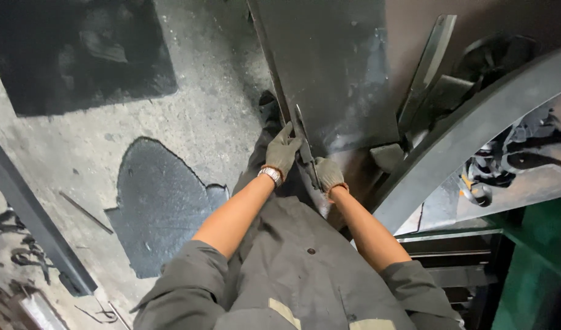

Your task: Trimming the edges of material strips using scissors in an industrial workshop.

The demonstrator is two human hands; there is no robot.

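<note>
Grey work jacket (292,275) at 6 o'clock; above it, gloved left hand (283,153) and right hand (329,175) both grasp the dark steel plate's (335,67) edge.

No packages, labels, signs or screens show anywhere in this dim workshop view, as far as the murky corners allow.

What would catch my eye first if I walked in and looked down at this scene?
Two gloved hands, the left hand and the right hand, meet at the lower edge of a large dark metal sheet in the middle. To the right sweeps a broad curved grey metal band; to the left, a black patch stains the concrete floor.
</note>
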